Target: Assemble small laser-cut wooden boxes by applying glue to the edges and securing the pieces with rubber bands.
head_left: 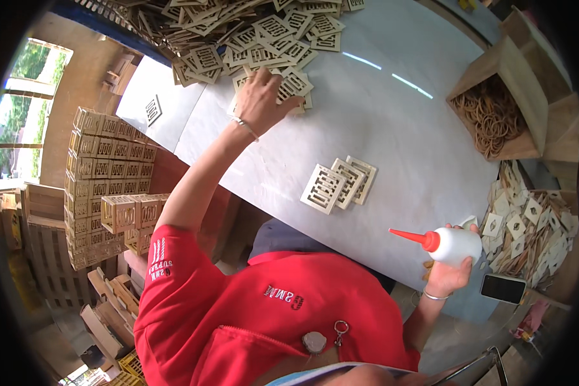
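My left hand (pixel 258 103) reaches to the near edge of a heap of pale wooden slotted panels (pixel 274 29). Its thumb is spread wide and the fingers rest over a slotted panel (pixel 294 85); the fingertips are partly hidden. In my right hand (pixel 449 276) is a white glue bottle (pixel 458 246), tilted sideways, its long red nozzle pointing left over the table. Between the two hands, three overlapping slotted panels (pixel 323 188) lie fanned on the tabletop.
The pale table (pixel 405 141) carries a wooden box (pixel 518 96) of rubber bands (pixel 490 116) at right. Beyond its right edge are many small wooden pieces (pixel 527 225) and a phone (pixel 503 289). One slotted piece (pixel 152 110) lies far left. Stacked slotted boxes (pixel 103 174) stand left of the table.
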### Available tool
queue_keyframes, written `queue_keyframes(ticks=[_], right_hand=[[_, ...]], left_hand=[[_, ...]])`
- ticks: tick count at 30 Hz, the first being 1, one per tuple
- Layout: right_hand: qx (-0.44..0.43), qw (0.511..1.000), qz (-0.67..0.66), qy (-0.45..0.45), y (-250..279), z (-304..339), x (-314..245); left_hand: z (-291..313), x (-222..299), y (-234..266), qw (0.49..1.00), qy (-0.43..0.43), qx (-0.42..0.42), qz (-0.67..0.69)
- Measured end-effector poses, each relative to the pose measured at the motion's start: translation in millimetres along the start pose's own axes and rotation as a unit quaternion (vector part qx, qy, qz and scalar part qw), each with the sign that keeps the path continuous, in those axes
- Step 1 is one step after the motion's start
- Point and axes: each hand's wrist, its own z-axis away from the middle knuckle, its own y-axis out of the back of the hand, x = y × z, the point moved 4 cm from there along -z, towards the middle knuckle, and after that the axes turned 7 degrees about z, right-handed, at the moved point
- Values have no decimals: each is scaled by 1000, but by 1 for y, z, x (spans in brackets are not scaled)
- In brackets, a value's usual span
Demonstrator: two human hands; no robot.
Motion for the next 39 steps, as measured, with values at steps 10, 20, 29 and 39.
queue_keyframes(ticks=[10, 20, 29, 39], right_hand=[[-6, 1000, 7, 2, 0, -6, -1], [17, 1000, -15, 9, -5, -3, -5], [-10, 984, 114, 133, -62, -21, -38], [-66, 971, 156, 168, -75, -21, -44]], left_hand=[[-28, -8, -1, 988, 91, -89, -88], [25, 59, 24, 764, 306, -55, 565], [74, 140, 17, 720, 294, -219, 590], [86, 163, 19, 694, 299, -251, 605]])
